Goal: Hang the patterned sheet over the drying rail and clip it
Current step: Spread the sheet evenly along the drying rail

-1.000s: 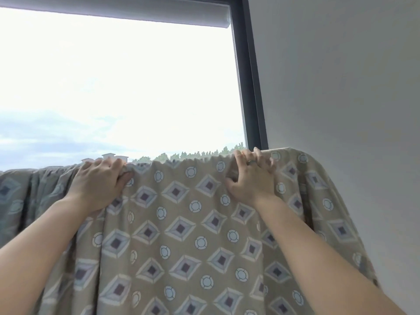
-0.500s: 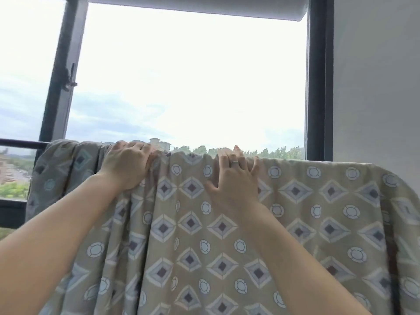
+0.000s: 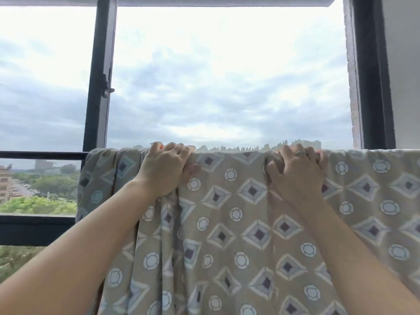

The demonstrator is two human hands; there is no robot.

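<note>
A beige sheet (image 3: 238, 223) with grey diamonds and pale circles hangs draped over a dark horizontal rail (image 3: 41, 155), which shows bare only at the left. My left hand (image 3: 167, 170) grips the sheet's top fold near its bunched left end. My right hand (image 3: 297, 172), with a ring on one finger, clutches the top fold further right, fingers curled over the edge. The cloth between my hands lies fairly flat; left of my left hand it is gathered in folds. No clip is in view.
A large window with dark frames (image 3: 98, 76) stands behind the rail, with a handle (image 3: 106, 86) on the left upright. A white wall (image 3: 406, 71) is at the right. A rolled blind (image 3: 216, 0) runs along the top. Trees and buildings lie outside.
The view has swung left, bringing the left window frame and bare rail into sight. My hands have shifted leftwards along the top fold and now sit wider apart, the cloth between them flatter.
</note>
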